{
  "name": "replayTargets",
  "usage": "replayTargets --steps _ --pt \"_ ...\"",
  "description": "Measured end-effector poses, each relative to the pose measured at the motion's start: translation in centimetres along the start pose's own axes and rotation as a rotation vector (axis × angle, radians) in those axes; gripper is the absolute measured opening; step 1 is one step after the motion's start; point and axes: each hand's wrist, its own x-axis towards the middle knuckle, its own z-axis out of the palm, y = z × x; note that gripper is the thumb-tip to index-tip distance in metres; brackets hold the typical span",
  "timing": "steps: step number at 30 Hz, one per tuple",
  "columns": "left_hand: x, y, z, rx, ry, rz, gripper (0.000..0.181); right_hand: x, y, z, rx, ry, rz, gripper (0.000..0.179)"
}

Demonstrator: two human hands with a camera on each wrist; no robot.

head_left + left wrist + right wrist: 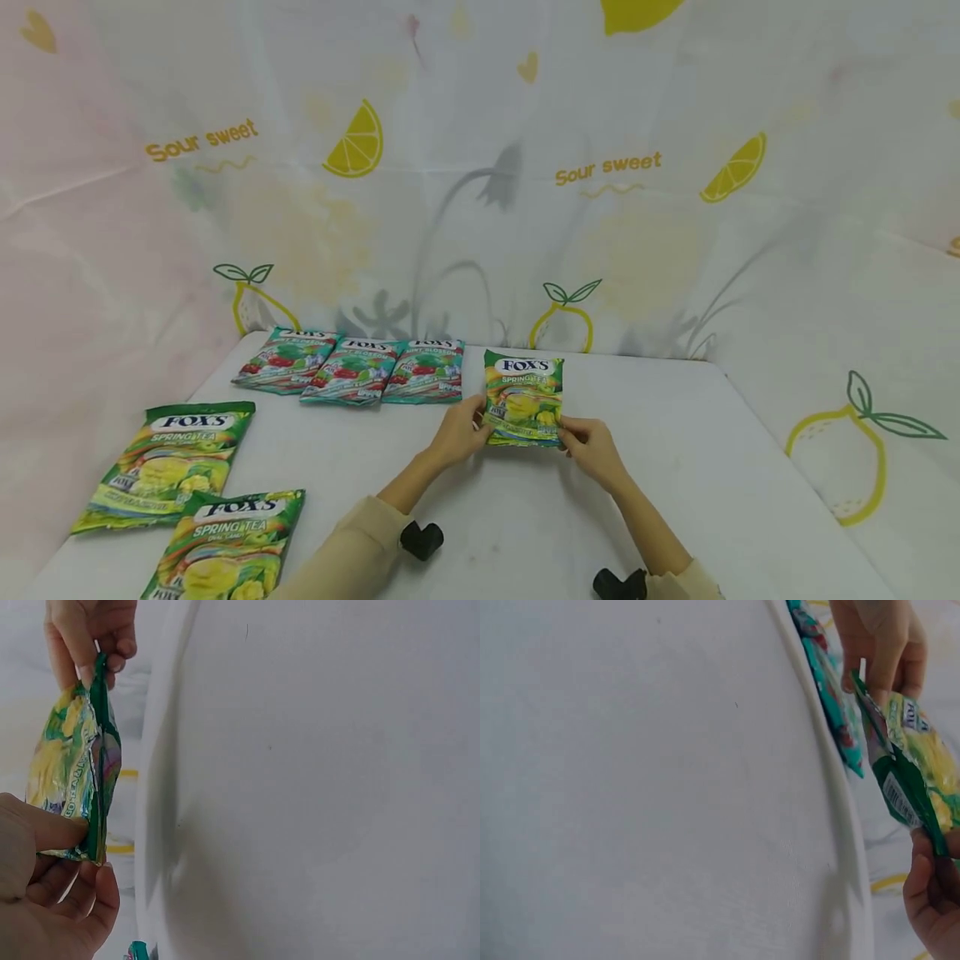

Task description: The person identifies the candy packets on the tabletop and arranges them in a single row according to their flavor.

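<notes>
Both hands hold one green and yellow candy bag [522, 404] marked FOX'S Spring Tea, its printed front facing the head view. My left hand [459, 432] pinches its lower left corner, and my right hand [591, 450] pinches the lower right one. In the left wrist view the bag [71, 761] is seen from its bottom edge, the left thumb on the printed side and fingers behind. The right wrist view shows a barcode on the back of the bag [911, 776]. Just left of it lie three teal candy bags, the nearest [427, 372] marked Mint Blossom.
Two more Spring Tea bags lie at the left of the white table [675, 500], one farther back [168, 467] and one in front [225, 550], overlapping in this view. Behind the table hangs a white cloth [450, 217] printed with lemons.
</notes>
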Motion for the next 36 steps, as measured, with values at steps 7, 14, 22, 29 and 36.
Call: replayTargets --steps 7,14,22,29,36 --pt "1.9 -0.5 0.1 0.109 -0.035 -0.04 0.013 1.7 0.5 0.0 -0.035 0.023 0.025 0.028" --pt "3.6 -1.0 0.3 0.165 -0.041 -0.073 0.011 3.7 1.5 0.4 -0.041 0.039 0.055 0.029" --pt "5.2 -1.7 0.8 0.207 -0.035 -0.181 0.019 6.0 2.7 1.1 -0.034 0.056 0.083 0.03" --pt "6.4 -2.0 1.3 0.226 -0.07 -0.296 0.034 6.8 3.0 1.5 -0.048 0.051 0.123 0.031" --pt "6.9 -1.5 1.3 0.277 -0.076 -0.321 0.034 7.3 3.2 1.6 -0.058 0.058 0.157 0.032"
